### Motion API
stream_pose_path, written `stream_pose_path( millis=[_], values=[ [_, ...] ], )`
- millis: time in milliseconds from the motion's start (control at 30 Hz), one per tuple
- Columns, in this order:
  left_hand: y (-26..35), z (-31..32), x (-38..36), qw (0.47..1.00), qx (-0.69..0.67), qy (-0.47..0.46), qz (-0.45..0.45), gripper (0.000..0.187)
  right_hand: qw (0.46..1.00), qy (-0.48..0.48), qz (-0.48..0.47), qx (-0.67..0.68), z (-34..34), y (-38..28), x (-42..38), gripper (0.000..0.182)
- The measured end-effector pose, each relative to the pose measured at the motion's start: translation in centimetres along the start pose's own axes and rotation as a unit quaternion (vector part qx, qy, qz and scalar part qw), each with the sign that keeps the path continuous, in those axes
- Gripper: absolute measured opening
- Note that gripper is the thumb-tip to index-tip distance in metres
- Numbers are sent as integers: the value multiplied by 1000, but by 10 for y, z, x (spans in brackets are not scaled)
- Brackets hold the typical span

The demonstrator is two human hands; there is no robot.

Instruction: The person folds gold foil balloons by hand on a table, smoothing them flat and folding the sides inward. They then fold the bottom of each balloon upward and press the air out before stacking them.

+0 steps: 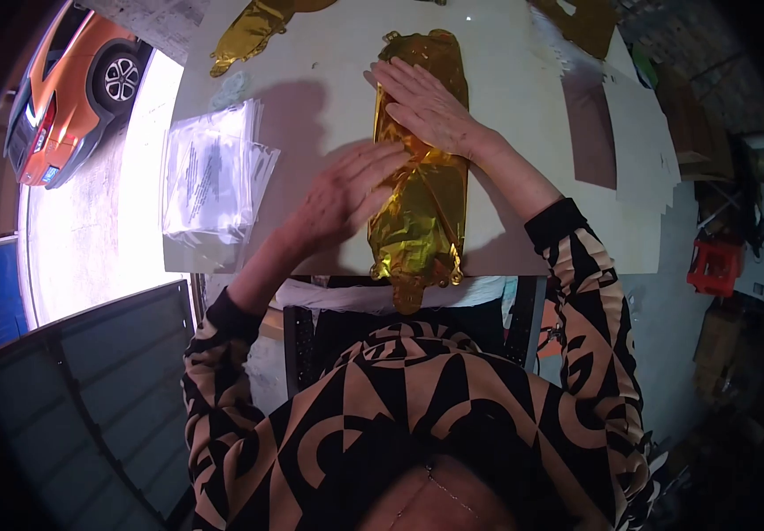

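A shiny gold foil balloon (422, 208), flat and folded into a long strip, lies lengthwise on the table in front of me. Its near end, with small tabs, hangs over the table's front edge. My right hand (430, 111) rests flat across the upper part of the foil, fingers stretched out. Lower down, my left hand (342, 195) is at the foil's left side, its fingers extended over the middle of the strip. Neither hand grips anything that I can see.
Clear printed plastic bags (209, 177) are stacked at the table's left. More gold foil (249, 35) lies at the far left, with another gold piece (581, 26) at the far right. White sheets (634, 133) and a brown piece (590, 128) lie along the right side of the table (523, 239).
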State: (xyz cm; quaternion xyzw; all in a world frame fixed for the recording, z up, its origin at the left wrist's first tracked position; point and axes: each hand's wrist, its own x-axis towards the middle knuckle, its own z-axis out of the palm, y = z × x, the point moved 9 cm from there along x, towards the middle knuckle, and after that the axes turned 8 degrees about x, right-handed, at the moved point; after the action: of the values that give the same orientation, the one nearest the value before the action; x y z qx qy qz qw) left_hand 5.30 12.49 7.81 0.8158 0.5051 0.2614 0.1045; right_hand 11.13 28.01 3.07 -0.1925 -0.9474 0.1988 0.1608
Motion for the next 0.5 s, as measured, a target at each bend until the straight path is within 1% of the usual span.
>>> stream_pose_path(
  millis=[67, 100, 167, 267, 300, 367, 400, 467, 500],
  values=[
    [-17, -2, 19, 998, 2, 64, 7, 37, 985, 19, 35, 170, -13, 6, 1, 64],
    [-24, 0, 31, 997, 13, 78, 18, 34, 970, 30, 56, 235, -16, 12, 1, 66],
    [-36, 3, 50, 993, 36, 104, 36, 29, 925, 51, 99, 364, -18, 26, 1, 68],
    [-44, 22, 70, 992, 114, 48, 35, 28, 892, 48, 114, 435, -18, 37, 3, 69],
    [-44, 28, 74, 990, 130, 37, 44, 30, 890, 50, 110, 439, -19, 37, 3, 69],
    [-43, 41, 78, 985, 162, 13, 62, 34, 875, 40, 133, 464, -17, 35, 0, 69],
    [-41, 44, 78, 980, 183, 26, 70, 37, 866, 35, 144, 477, -18, 33, -2, 69],
    [-36, 49, 74, 970, 224, 53, 84, 43, 874, 37, 139, 464, -21, 33, -1, 69],
    [-38, 53, 74, 968, 236, 39, 78, 46, 878, 37, 137, 458, -20, 32, -2, 68]
  ],
)
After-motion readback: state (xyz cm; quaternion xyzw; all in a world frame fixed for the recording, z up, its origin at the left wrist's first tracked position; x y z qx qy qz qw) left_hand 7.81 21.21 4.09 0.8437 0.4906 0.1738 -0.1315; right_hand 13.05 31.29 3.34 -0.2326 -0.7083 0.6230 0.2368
